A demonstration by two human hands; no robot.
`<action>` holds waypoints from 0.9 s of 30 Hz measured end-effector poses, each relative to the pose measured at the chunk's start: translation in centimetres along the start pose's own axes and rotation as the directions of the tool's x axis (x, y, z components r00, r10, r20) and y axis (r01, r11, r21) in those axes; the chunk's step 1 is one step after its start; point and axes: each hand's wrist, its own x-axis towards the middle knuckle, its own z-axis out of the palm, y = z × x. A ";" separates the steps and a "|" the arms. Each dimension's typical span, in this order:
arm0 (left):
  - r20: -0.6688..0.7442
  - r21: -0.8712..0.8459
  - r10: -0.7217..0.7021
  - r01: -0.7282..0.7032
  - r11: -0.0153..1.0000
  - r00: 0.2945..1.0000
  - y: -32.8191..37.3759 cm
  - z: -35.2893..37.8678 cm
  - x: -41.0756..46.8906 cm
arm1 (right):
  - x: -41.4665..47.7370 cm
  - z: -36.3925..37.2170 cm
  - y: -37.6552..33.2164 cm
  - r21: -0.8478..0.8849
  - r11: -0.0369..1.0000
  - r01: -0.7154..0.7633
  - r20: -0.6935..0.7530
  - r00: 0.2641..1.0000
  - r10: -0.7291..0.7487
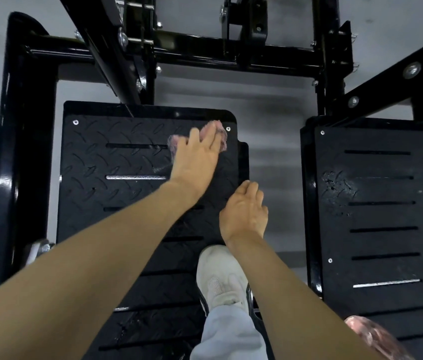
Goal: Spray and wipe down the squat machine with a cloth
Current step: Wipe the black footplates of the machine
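Two black, slotted tread-metal foot plates of the squat machine lie side by side, well apart. On the left foot plate, near its far right corner, the left hand presses a crumpled pink cloth down with straight fingers. The right hand curls its fingers over that plate's right edge. A white mesh shoe stands on the same plate. The right foot plate bears a glistening speckled patch.
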 end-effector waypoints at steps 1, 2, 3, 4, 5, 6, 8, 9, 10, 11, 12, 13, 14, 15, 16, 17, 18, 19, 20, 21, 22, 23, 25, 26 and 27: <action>-0.003 0.004 0.056 -0.056 0.998 0.998 1.0 0.1 -0.9 | 0.0 -0.1 -0.1 -0.006 1.000 -0.007 -0.004 1.000 0.007; -0.004 0.017 0.151 -0.151 0.988 0.988 1.7 0.3 -1.9 | 0.0 -0.2 -0.3 -0.012 1.000 -0.014 -0.006 1.000 0.014; 0.003 0.042 0.269 -0.268 0.962 0.963 2.0 0.4 -2.8 | -0.1 -0.3 -0.6 -0.011 1.000 -0.020 -0.003 1.000 0.020; 0.023 0.085 0.385 -0.385 0.919 0.923 1.8 0.7 -3.4 | -0.2 -0.3 -0.7 -0.007 1.000 -0.024 0.002 1.000 0.024; 0.048 0.141 0.473 -0.475 0.869 0.880 1.0 0.7 -3.7 | -0.3 -0.3 -0.8 0.001 1.000 -0.030 0.008 1.000 0.030; 0.061 0.209 0.511 -0.511 0.834 0.858 -0.2 0.9 -3.6 | -0.4 -0.3 -0.9 0.011 0.999 -0.033 0.014 0.999 0.033; 0.041 0.317 0.403 -0.395 0.862 0.914 -2.8 1.2 -3.1 | -0.6 -0.1 -0.8 0.028 0.999 -0.024 0.016 1.000 0.023; 0.020 0.330 0.278 -0.269 0.905 0.960 -3.7 1.2 -3.0 | -0.7 0.1 -0.7 0.034 0.999 -0.010 0.016 1.000 0.010; 0.004 0.312 0.154 -0.148 0.939 0.988 -4.3 1.1 -2.9 | -0.8 0.2 -0.6 0.042 0.999 0.005 0.019 1.000 -0.006; 0.009 0.276 0.060 -0.060 0.959 0.998 -4.3 1.0 -2.9 | -0.8 0.3 -0.5 0.050 0.999 0.020 0.022 1.000 -0.021; 0.023 0.227 0.009 -0.014 0.974 1.000 -3.7 0.9 -3.2 | -0.9 0.4 -0.5 0.057 0.998 0.036 0.024 0.999 -0.037; 0.033 0.184 0.000 -0.006 0.983 0.999 -2.6 0.8 -3.5 | -0.9 0.5 -0.6 0.064 0.997 0.048 0.022 0.999 -0.050; 0.036 0.147 0.041 -0.046 0.988 0.999 -1.5 0.7 -4.0 | -1.0 0.6 -0.8 0.076 0.996 0.055 0.019 0.998 -0.057; 0.046 0.120 0.129 -0.133 0.984 0.991 -0.4 0.8 -4.6 | -1.1 0.6 -1.0 0.088 0.994 0.058 0.020 0.998 -0.060; 0.065 0.114 0.244 -0.250 0.961 0.968 0.4 1.1 -5.2 | -1.3 0.7 -1.4 0.097 0.993 0.062 0.025 0.998 -0.065; 0.090 0.134 0.353 -0.363 0.922 0.931 0.6 1.3 -5.8 | -1.4 0.7 -1.7 0.099 0.993 0.065 0.029 0.997 -0.068; 0.102 0.171 0.427 -0.439 0.882 0.898 0.1 1.5 -6.1 | -1.6 0.7 -1.9 0.098 0.993 0.066 0.034 0.997 -0.069; 0.098 0.230 0.460 -0.470 0.852 0.882 -0.8 1.5 -6.1 | -1.7 0.8 -2.1 0.096 0.993 0.066 0.038 0.997 -0.070; 0.087 0.283 0.448 -0.453 0.845 0.890 -2.2 1.7 -6.2 | -1.9 0.9 -2.3 0.095 0.993 0.070 0.040 0.996 -0.075; 0.077 0.314 0.394 -0.398 0.862 0.916 -3.7 1.8 -6.3 | -2.1 1.0 -2.4 0.094 0.992 0.080 0.036 0.996 -0.084; 0.071 0.323 0.305 -0.311 0.894 0.950 -5.2 1.9 -6.6 | -2.2 1.1 -2.5 0.091 0.992 0.091 0.029 0.995 -0.094; 0.064 0.324 0.198 -0.208 0.923 0.978 -6.5 2.2 -7.0 | -2.4 1.2 -2.5 0.084 0.991 0.103 0.024 0.994 -0.106; 0.051 0.288 0.001 -0.015 0.957 0.999 -8.2 2.9 -7.9 | -2.7 1.3 -2.8 0.070 0.989 0.126 0.021 0.992 -0.128; 0.052 0.259 -0.068 0.052 0.965 0.996 -7.9 3.1 -8.2 | -2.7 1.3 -2.8 0.070 0.989 0.131 0.022 0.991 -0.133; 0.058 0.231 -0.124 0.107 0.967 0.991 -7.5 3.2 -8.6 | -2.9 1.3 -3.1 0.077 0.988 0.134 0.024 0.990 -0.136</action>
